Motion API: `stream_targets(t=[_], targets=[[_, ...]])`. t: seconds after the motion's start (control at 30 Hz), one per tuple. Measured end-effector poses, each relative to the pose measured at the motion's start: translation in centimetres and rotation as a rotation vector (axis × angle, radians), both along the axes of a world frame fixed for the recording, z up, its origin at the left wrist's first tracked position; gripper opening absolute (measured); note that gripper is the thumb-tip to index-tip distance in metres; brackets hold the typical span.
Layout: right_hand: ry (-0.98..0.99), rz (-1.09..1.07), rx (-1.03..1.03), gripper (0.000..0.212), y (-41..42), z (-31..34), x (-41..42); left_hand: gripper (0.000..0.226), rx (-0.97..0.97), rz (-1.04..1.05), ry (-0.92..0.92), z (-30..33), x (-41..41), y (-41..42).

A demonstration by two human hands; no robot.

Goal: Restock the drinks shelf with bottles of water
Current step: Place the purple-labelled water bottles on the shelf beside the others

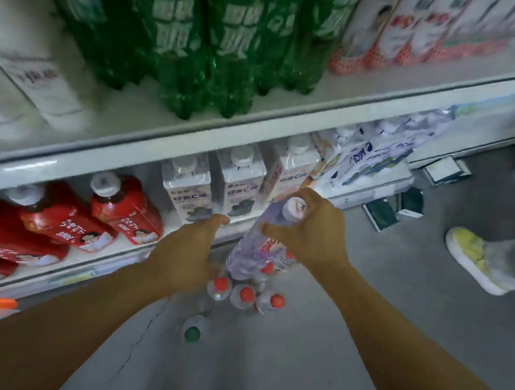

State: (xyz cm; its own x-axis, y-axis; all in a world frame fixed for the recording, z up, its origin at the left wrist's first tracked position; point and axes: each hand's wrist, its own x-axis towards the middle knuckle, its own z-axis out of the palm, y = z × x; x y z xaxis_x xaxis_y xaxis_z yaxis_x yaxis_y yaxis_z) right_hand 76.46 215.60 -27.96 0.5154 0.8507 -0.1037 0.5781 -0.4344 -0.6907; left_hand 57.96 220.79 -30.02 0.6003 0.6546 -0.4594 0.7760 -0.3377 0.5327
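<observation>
Your right hand (312, 233) grips a clear water bottle (256, 248) with a white cap and red-lettered label. Below it stand clear bottles with red caps (246, 294) and one with a green cap (193, 334). You face green bottles (206, 37) above red-wrapped, white-capped ones (124, 205).

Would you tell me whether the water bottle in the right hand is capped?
Capped: the water bottle in the right hand shows a white cap on top.
</observation>
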Motion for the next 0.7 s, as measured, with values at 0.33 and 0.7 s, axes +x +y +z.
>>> stream_targets(t=[0.33,0.7], targets=[[0.145,-0.035,-0.009,0.028,-2.6,26.2,2.1,0.080,-0.144,0.082,-0.325,20.8,2.3,-2.8],[0.166,-0.010,0.055,0.058,-3.7,48.4,0.0,0.082,-0.014,0.074,-0.616,40.2,3.3,-6.2]])
